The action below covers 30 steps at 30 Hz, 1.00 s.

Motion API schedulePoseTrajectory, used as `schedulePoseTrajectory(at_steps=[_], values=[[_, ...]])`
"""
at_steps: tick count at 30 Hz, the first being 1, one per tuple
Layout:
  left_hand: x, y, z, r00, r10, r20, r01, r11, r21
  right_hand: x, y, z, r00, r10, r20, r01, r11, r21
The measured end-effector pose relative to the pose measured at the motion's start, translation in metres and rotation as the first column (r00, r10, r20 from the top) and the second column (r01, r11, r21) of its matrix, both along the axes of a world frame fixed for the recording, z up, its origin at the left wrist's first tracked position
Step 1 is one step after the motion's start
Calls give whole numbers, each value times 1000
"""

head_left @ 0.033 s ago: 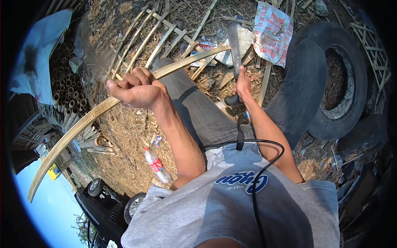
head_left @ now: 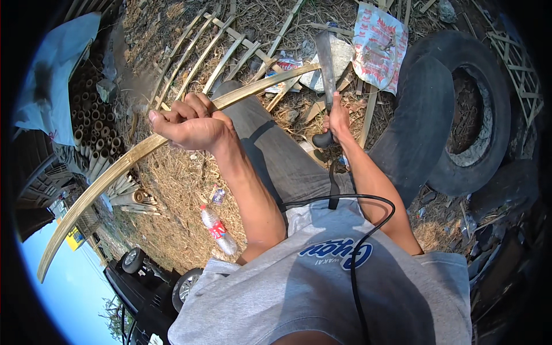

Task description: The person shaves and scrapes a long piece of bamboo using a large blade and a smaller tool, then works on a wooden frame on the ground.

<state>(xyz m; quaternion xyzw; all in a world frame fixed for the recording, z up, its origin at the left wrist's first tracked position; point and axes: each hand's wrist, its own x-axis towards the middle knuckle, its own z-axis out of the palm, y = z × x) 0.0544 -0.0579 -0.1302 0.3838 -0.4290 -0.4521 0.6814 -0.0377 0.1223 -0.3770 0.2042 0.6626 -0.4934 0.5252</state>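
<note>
My left hand [head_left: 195, 126] is curled shut around a long, split bamboo strip [head_left: 106, 175]. The strip bows down to the lower left, and its other part crosses above my bent leg [head_left: 282, 155] toward the right. In my right hand [head_left: 338, 118] is the dark handle of a machete [head_left: 325, 63], its blade pointing away from me. The strip's far end meets the blade near its middle; whether the edge is in the wood cannot be made out. Just beyond the blade lies a pale rock [head_left: 341, 60].
A bamboo lattice [head_left: 221, 52] lies on dry straw ahead, beside a printed plastic sack [head_left: 379, 52]. At right rests a large tyre [head_left: 497, 123]. Stacked bamboo poles [head_left: 95, 129] are at left, with a plastic bottle [head_left: 217, 229] nearer. A dark vehicle [head_left: 144, 293] stands lower left.
</note>
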Motion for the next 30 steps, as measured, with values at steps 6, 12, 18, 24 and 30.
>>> schedulePoseTrajectory(at_steps=[6,12,18,24,30], values=[[3,-5,-4,998,-65,28,66,995,-69,-1,-5,5,947,-28,321,82,984,-156],[8,-2,-3,999,-35,17,36,999,-25,-1,-6,15,794,357,-492,-247,929,276],[-12,8,2,998,-57,-17,56,996,-76,1,-8,0,982,123,-141,-122,992,19],[-32,8,11,998,-57,-17,55,993,-100,-8,-6,30,905,-39,423,151,960,-234],[-48,17,18,1000,-31,4,31,997,-76,-22,10,38,942,211,-262,-217,976,6]])
